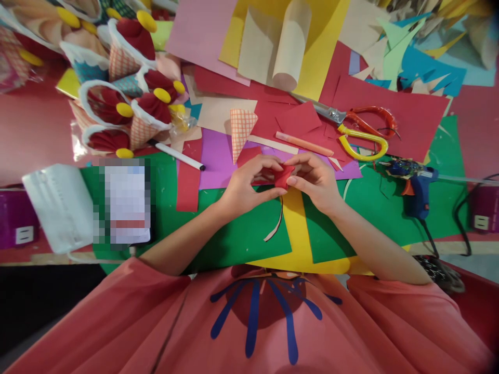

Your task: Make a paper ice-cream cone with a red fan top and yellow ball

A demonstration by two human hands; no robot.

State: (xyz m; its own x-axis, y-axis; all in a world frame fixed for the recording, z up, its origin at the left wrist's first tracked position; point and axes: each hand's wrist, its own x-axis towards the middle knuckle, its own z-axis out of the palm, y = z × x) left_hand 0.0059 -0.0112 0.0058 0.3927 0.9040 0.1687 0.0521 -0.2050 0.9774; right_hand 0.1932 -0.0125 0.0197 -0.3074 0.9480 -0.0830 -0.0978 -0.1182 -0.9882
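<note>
At the far left of the table, a white box-shaped device (60, 208) lay beside a phone (127, 202), with a cluster of cone-shaped ornaments (146, 124) crowded behind them. A white marker (177, 155) slanted in front of the ornaments, its dark tip towards the middle, and a red strip (188, 192) lay just right of it. Next came a checked cone (239, 130), point towards the person, close beyond the left hand (251, 182).

That hand was partly closed, fingers and thumb gripping the left side of a small red piece (283, 177), held above the meeting of green, yellow and purple sheets. The right hand (317, 182), fingers curled, pinched its other side. Past the knuckles, an orange stick (304, 144) lay crosswise, blocking the way straight ahead; behind it stood a pale paper tube (292, 47). Open-handled scissors (364, 154) covered part of the red sheets (417, 117). Farther right were colourful scraps (432, 67) and, nearer, a blue glue gun (418, 195) trailing its dark cord.
</note>
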